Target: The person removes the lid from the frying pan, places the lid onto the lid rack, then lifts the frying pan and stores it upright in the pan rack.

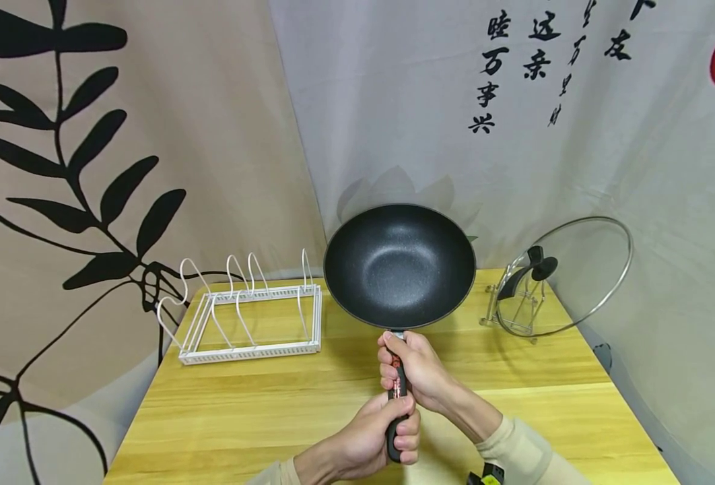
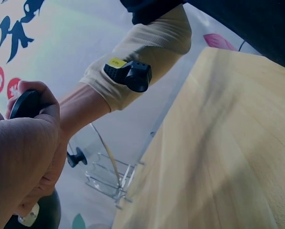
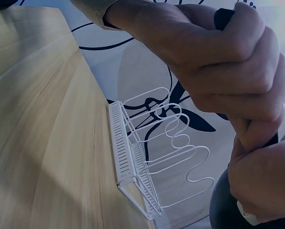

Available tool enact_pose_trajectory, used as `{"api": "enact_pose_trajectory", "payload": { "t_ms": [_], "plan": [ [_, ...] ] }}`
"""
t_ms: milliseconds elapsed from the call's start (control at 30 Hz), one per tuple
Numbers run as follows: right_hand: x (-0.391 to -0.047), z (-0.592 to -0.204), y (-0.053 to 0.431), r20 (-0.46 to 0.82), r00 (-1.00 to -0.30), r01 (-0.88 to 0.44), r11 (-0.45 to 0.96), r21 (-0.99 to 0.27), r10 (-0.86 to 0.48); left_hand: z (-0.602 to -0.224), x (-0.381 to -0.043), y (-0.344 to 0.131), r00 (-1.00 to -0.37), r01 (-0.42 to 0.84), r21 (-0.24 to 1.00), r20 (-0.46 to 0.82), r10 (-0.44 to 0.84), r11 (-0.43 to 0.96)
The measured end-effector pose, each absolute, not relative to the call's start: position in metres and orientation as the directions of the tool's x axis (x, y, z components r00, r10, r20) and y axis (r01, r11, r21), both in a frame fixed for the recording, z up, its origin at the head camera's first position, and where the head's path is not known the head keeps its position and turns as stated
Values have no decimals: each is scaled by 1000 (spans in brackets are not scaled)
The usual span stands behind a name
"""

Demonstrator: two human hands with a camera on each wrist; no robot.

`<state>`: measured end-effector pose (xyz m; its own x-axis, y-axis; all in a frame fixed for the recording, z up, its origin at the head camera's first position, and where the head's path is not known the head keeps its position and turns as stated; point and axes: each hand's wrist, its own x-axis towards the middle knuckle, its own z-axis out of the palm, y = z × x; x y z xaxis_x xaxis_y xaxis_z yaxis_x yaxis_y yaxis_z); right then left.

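Observation:
A black wok (image 1: 400,266) is held up above the table, its dark inner surface facing me in the head view. Both hands grip its black handle (image 1: 392,441). My right hand (image 1: 417,367) wraps the part close to the pan. Lower down, around the handle's end, curls my left hand (image 1: 382,431). In the left wrist view the handle's end (image 2: 25,104) pokes out of the left fist, and only part of the wok (image 2: 49,210) shows. The right wrist view has the left hand (image 3: 218,62) above the right hand (image 3: 266,181).
A white wire rack (image 1: 251,351) stands on the left of the wooden table (image 1: 260,404). To the right, a glass lid (image 1: 600,313) with a black knob leans in a metal wire stand (image 1: 530,310). A printed cloth (image 1: 382,101) hangs behind the table.

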<state>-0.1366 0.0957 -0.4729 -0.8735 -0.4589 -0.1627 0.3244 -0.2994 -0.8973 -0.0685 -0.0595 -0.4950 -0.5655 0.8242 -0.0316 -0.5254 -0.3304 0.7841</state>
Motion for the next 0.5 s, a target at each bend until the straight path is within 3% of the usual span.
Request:
{"api": "enact_pose_trajectory", "payload": {
  "t_ms": [500],
  "plan": [
    [-138, -465, 89, -145, -879, 297, -283, -912, -454, -491, -69, -64, -575, -505, 790, -7, 818, -348]
  ]
}}
